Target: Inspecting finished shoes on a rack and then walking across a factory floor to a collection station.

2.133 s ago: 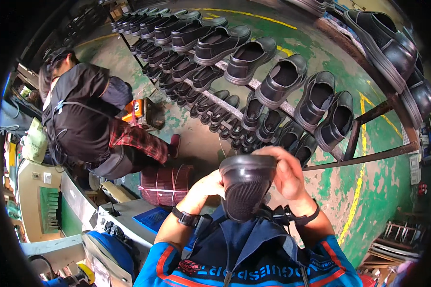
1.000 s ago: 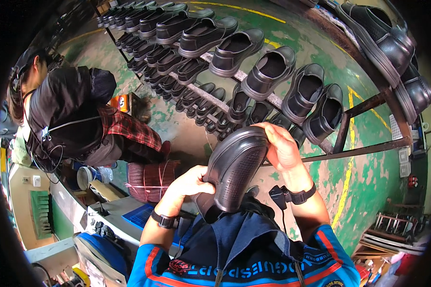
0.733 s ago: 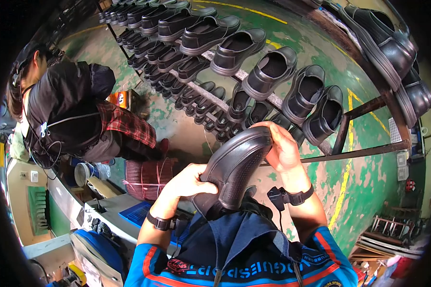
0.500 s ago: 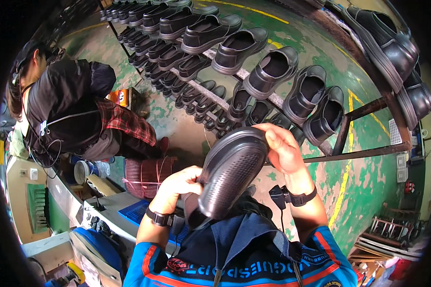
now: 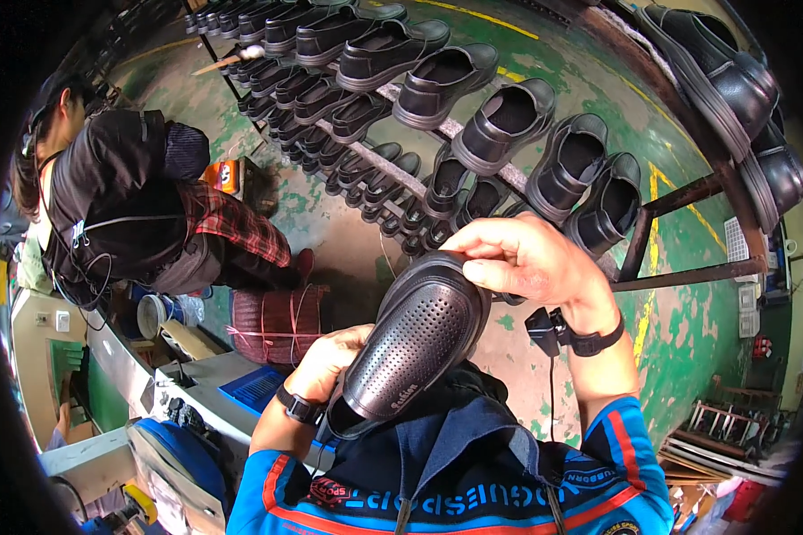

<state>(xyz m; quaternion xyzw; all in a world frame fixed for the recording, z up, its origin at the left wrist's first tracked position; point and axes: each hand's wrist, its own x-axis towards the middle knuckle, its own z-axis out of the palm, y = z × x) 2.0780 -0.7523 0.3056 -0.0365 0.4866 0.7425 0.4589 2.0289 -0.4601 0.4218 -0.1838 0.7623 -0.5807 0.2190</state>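
A black slip-on shoe (image 5: pixel 415 334) with a perforated upper and a thick dark sole is held in front of my chest. Its toe points up and away, and its opening faces down toward my body. My left hand (image 5: pixel 326 364) is closed around the left side near the heel, its fingertips partly hidden behind the shoe. At the toe, my right hand (image 5: pixel 535 259) has its thumb on the front edge and its fingers bent over the far side.
Rows of black shoes (image 5: pixel 500 125) fill a metal rack (image 5: pixel 687 275) ahead. A person (image 5: pixel 107 187) in dark clothes stands at the left, near a tied reddish bundle (image 5: pixel 277 325). A bench (image 5: pixel 210 379) with a blue tray (image 5: pixel 252 388) lies left of me.
The shoe has turned so its perforated top and opening show more. My right hand has shifted over the toe. At the far left of the rack, a pale hand-like shape with a stick has appeared.
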